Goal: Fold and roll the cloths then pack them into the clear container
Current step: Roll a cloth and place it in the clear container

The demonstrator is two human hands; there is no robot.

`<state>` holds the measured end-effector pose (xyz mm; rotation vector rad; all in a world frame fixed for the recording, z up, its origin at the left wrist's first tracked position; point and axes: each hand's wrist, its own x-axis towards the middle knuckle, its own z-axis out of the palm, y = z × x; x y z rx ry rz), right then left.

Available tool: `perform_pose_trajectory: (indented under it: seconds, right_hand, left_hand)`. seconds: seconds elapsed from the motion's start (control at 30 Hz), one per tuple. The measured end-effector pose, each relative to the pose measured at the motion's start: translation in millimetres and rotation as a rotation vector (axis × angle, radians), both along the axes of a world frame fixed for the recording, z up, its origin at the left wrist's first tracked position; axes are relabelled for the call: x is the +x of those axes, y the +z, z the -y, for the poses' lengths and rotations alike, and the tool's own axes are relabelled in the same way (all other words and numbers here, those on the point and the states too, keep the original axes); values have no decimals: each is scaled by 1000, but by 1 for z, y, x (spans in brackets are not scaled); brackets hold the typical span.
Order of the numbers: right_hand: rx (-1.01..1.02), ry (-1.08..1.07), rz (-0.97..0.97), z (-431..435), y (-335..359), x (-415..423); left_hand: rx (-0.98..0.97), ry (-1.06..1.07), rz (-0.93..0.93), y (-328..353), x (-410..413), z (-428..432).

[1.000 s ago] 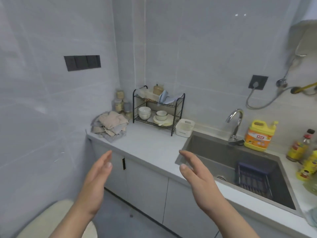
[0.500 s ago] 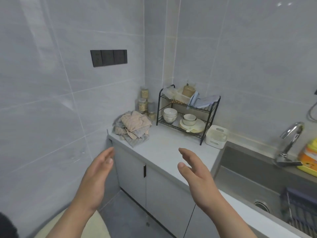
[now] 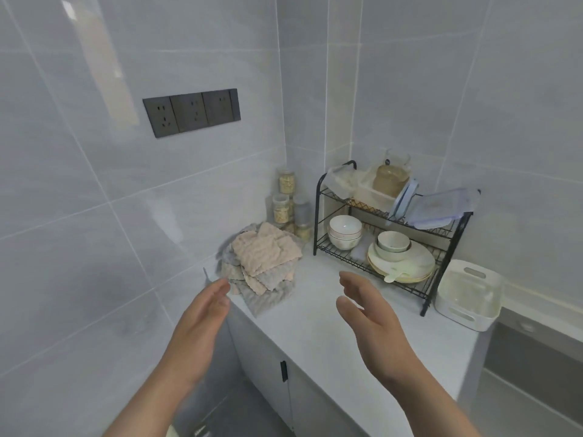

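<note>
A loose pile of beige and grey cloths [image 3: 263, 261] lies on the pale countertop [image 3: 318, 316] in the corner against the left wall. My left hand [image 3: 197, 329] hovers open just in front of the pile's near edge, palm facing right, holding nothing. My right hand [image 3: 370, 323] is open over the counter to the right of the pile, palm facing left, also empty. Clear containers with lids [image 3: 441, 206] rest on the top shelf of the black wire rack [image 3: 318, 216].
The rack's lower shelf holds bowls [image 3: 344, 231] and plates [image 3: 403, 263]. Jars [image 3: 285, 200] stand in the corner behind the cloths. A white plastic basket [image 3: 467, 298] sits right of the rack, beside the sink edge [image 3: 530, 335]. Wall sockets [image 3: 191, 111] are on the left wall.
The view has swung left and closer to the corner; the sink and tap have left the frame. Both open hands now sit nearer the cloth pile.
</note>
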<state>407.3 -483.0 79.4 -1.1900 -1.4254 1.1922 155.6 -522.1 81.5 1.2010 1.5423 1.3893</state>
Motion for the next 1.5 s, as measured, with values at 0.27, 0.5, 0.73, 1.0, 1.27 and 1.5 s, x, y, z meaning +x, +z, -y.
perform_pose_trajectory:
  seconds: [0.27,0.5,0.73,1.0,1.27,1.5]
  right_hand:
    - [-63,-16,52,-86,-18,-24]
    - [-133,-55,139,-176,-43,-74]
    - [-325,-129,236,-283,-86,-139]
    - [-504,-324,313,-397,-153,-170]
    - [-600,-267,599,-448,-196,-176]
    - [-553,-261,602,-445,-189,-169]
  left_hand:
    - [-57,19,-28,-7,-26,-93]
    - [-128,-95,-55,-31,-74,-202]
    - [-230,-253,-150,-59,-133,-326]
    - [-216,-457,-532,-108,-132,-483]
    - [-265,-633,-910,-174,-127,-563]
    - [-283,-664,-1243,-170,-123,-570]
